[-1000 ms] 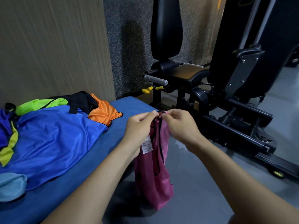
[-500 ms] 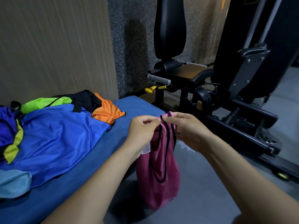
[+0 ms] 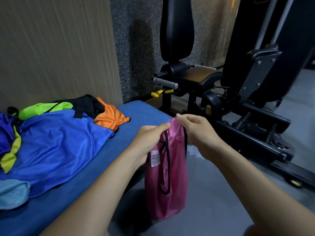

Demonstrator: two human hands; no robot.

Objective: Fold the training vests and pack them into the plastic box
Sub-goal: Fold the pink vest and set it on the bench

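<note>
A pink training vest (image 3: 170, 181) with black trim and a white label hangs in the air beside the blue bench (image 3: 81, 191). My left hand (image 3: 150, 138) pinches its top edge on the left. My right hand (image 3: 199, 133) pinches the same top edge on the right, fingers curled around the cloth. A large blue vest (image 3: 56, 150) lies spread on the bench. Behind it lie an orange vest (image 3: 110, 116), a black one (image 3: 87, 104) and a green one (image 3: 44, 108). No plastic box is in view.
A light blue cloth (image 3: 12, 193) sits at the bench's near left, a dark blue and yellow vest (image 3: 10, 147) at the far left. A black gym machine (image 3: 221, 92) stands to the right on the grey floor (image 3: 213, 193). A wood-panel wall (image 3: 56, 48) backs the bench.
Both hands have shifted along the pink vest's top edge and lifted it slightly. The vest has opened out, showing more of its black trim.
</note>
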